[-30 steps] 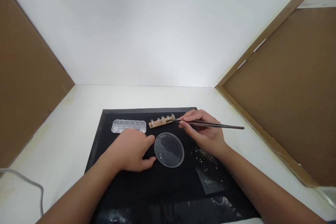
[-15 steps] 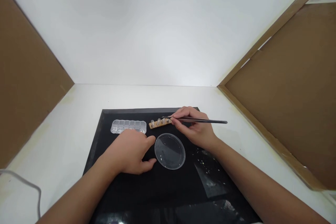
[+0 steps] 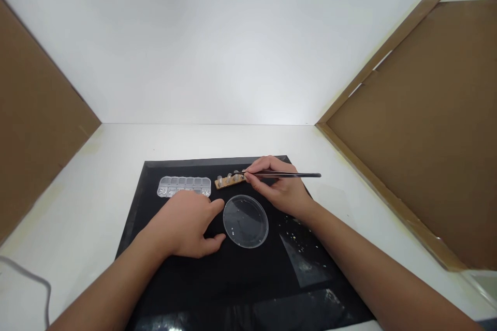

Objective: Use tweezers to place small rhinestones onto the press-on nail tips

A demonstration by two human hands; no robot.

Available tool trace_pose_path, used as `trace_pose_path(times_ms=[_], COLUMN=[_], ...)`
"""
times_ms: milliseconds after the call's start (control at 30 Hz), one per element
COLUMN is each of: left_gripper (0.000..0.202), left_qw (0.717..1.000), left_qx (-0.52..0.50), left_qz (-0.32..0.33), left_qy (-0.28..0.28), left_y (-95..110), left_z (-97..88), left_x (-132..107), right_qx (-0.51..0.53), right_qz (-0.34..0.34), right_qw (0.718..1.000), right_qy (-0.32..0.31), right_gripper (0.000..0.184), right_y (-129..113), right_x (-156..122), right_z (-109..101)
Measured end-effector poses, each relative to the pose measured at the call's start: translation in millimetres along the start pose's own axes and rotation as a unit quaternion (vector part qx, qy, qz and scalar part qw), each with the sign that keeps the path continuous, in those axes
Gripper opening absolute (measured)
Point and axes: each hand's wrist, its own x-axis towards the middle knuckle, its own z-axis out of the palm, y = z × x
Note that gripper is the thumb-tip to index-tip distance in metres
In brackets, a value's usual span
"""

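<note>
My right hand point(image 3: 282, 186) pinches a pair of dark metal tweezers point(image 3: 297, 175), whose handle points to the right. Their tips are over a small cork-coloured strip point(image 3: 223, 183) that carries several clear, rounded pieces in a row; the strip's right end is partly hidden by my fingers. My left hand point(image 3: 190, 225) rests on the black mat with thumb and forefinger apart, next to the left rim of a round clear dish point(image 3: 245, 230). A few tiny bright bits lie in that dish. Whether the tweezer tips hold anything is too small to tell.
Behind my left hand lies a clear compartment case point(image 3: 186, 182) with small shiny pieces in its front row. Pale crumbs and a clear film sheet point(image 3: 306, 266) lie on the black mat point(image 3: 217, 287). Cardboard panels point(image 3: 419, 129) flank the white table, and a grey cable point(image 3: 34, 276) runs at left.
The whole view has shifted slightly, so everything appears a little farther left. My right hand still has the tweezers over the strip, and my left hand stays beside the dish.
</note>
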Motion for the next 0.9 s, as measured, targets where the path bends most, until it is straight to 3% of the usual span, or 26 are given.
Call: trace_pose_path(times_ms=[900], left_gripper=[0.031], left_qw=[1.0], left_qx=[0.0], left_qz=[0.002], left_qy=[0.001], left_y=[-0.3], left_z=[-1.5], left_x=[0.6], right_qx=[0.018], right_qz=[0.008], right_qw=[1.0], right_qy=[0.002], right_gripper=[0.01], right_y=[7.7], right_x=[-2.9], right_z=[-1.2])
